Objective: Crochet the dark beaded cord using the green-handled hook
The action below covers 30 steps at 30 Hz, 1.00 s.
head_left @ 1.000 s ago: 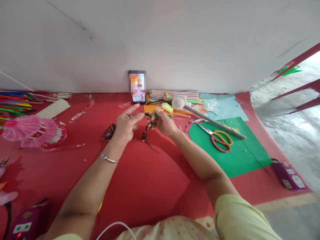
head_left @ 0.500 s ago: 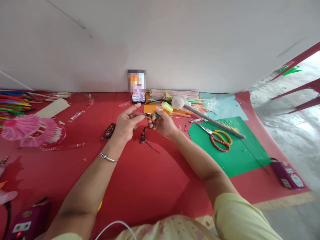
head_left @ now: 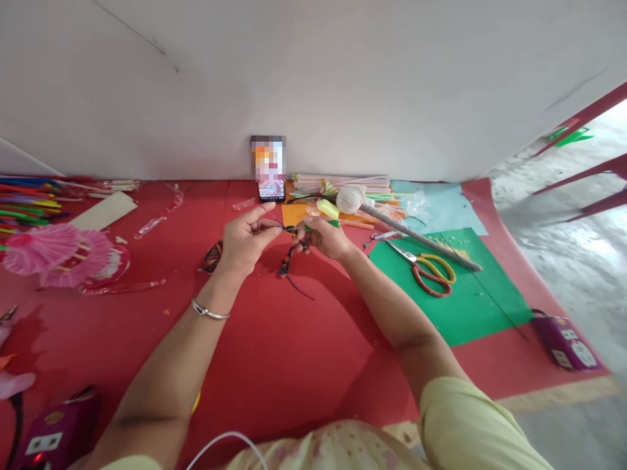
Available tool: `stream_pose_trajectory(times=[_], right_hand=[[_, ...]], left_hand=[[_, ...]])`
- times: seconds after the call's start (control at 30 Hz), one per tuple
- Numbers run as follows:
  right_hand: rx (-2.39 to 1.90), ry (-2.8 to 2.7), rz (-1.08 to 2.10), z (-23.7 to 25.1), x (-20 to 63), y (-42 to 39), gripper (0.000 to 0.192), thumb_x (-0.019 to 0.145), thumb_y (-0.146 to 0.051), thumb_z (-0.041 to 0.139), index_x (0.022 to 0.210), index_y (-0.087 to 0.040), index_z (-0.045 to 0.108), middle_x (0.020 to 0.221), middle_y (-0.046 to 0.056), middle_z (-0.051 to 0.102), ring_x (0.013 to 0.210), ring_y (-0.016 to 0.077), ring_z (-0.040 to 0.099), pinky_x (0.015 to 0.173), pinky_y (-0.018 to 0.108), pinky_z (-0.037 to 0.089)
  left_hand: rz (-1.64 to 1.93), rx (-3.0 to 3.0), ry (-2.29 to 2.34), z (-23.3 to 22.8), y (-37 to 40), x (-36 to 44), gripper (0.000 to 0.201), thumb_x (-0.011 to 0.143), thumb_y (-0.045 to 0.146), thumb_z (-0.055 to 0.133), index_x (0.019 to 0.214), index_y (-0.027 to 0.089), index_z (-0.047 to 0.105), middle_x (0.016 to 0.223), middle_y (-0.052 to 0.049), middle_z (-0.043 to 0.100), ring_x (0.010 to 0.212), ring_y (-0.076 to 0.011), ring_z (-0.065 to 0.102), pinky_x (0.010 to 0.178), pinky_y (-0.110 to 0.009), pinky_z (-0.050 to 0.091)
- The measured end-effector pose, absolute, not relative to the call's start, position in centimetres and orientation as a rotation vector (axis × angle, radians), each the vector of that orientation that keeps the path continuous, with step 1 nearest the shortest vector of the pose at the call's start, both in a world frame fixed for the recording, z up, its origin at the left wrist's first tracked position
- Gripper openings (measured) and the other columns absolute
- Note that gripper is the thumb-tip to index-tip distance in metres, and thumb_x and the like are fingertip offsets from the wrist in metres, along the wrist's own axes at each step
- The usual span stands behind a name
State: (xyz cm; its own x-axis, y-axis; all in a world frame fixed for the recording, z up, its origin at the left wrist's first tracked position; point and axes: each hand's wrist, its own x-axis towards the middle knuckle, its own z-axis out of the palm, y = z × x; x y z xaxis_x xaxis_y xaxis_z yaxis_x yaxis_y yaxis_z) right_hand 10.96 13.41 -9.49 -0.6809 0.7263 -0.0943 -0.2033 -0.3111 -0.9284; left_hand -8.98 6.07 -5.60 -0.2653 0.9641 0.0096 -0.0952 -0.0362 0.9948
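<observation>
Yarn piece (head_left: 285,264), one, in two hands (head_left: 247,240) (head_left: 330,237)

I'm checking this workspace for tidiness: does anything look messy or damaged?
Mildly, yes. Yellowish scraps lie loose on the green sheet beside the grey stick, like litter. Crumpled clear plastic lies beyond the stick, and a dark, crooked line mars the wall, perhaps a crack or scratch.

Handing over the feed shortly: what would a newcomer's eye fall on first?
Probably the bright pink pleated piece at the left of the red tabletop. Next, the lit phone propped against the wall, and, just nearer, the left hand and right hand with dark cord between them.
</observation>
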Motion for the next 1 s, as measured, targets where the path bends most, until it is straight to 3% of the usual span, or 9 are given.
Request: stream_pose_trajectory(times=[0.17, 0.27, 0.43, 0.63, 0.87, 1.0], right_hand=[[-0.728, -1.411, 1.841, -9.1, 10.9, 12.9, 0.057, 0.088, -0.072, 0.077, 0.078, -0.016, 0.073, 0.078, 0.006, 0.075, 0.062, 0.0169, 0.073, 0.051, 0.025, 0.054], [-0.787, -1.544, 1.663, -8.4, 10.8, 12.1, 0.061, 0.095, -0.075, 0.068, 0.08, -0.017, 0.074, 0.077, 0.006, 0.074, 0.065, 0.017, 0.071, 0.058, 0.027, 0.055], [-0.796, -1.999, 0.936, -7.8, 10.4, 10.4, 0.053, 0.116, -0.056, 0.046, 0.083, -0.021, 0.07, 0.083, 0.007, 0.071, 0.076, 0.0175, 0.065, 0.078, 0.034, 0.056], [-0.782, -2.266, 0.274, -9.5, 9.6, 9.8, 0.035, 0.116, -0.042, 0.05, 0.103, -0.02, 0.074, 0.109, 0.015, 0.076, 0.096, 0.0236, 0.072, 0.09, 0.038, 0.061], [-0.627, -2.267, 0.044, -11.1, 10.3, 10.7, 0.032, 0.116, -0.043, 0.054, 0.116, -0.02, 0.077, 0.115, 0.015, 0.077, 0.103, 0.0245, 0.074, 0.09, 0.038, 0.064], [-0.472, -2.347, 0.151, -10.4, 11.1, 11.9, 0.037, 0.115, -0.05, 0.055, 0.119, -0.022, 0.079, 0.121, 0.015, 0.078, 0.112, 0.0261, 0.076, 0.1, 0.042, 0.065]], left_hand=[[1.492, 1.067, 1.401, -6.4, 6.4, -9.1, 0.07, 0.065, 0.027, 0.094, 0.132, 0.015, 0.083, 0.084, -0.005, 0.081, 0.07, -0.0145, 0.063, 0.064, -0.028, 0.048], [1.503, 1.102, 1.458, -6.7, 6.3, -9.2, 0.067, 0.068, 0.027, 0.093, 0.133, 0.016, 0.083, 0.082, -0.005, 0.08, 0.066, -0.0135, 0.059, 0.06, -0.026, 0.046], [1.504, 1.156, 1.53, -6.8, 6.2, -9.4, 0.061, 0.073, 0.023, 0.091, 0.133, 0.018, 0.083, 0.083, -0.004, 0.081, 0.058, -0.0091, 0.048, 0.055, -0.023, 0.039], [1.571, 0.923, 1.434, -6.1, 6.3, -8.8, 0.064, 0.067, 0.021, 0.093, 0.13, 0.017, 0.081, 0.072, 0.001, 0.075, 0.057, -0.0095, 0.051, 0.053, -0.023, 0.04], [1.246, 0.561, 1.039, -4.5, 6.3, -10.0, 0.053, 0.056, 0.011, 0.091, 0.108, 0.017, 0.079, 0.052, 0.012, 0.048, 0.042, -0.002, 0.025, 0.045, -0.019, 0.017], [1.118, 0.526, 0.998, -4.4, 6.5, -10.8, 0.048, 0.055, 0.007, 0.089, 0.102, 0.016, 0.08, 0.054, 0.01, 0.051, 0.042, -0.001, 0.023, 0.045, -0.018, 0.016]])
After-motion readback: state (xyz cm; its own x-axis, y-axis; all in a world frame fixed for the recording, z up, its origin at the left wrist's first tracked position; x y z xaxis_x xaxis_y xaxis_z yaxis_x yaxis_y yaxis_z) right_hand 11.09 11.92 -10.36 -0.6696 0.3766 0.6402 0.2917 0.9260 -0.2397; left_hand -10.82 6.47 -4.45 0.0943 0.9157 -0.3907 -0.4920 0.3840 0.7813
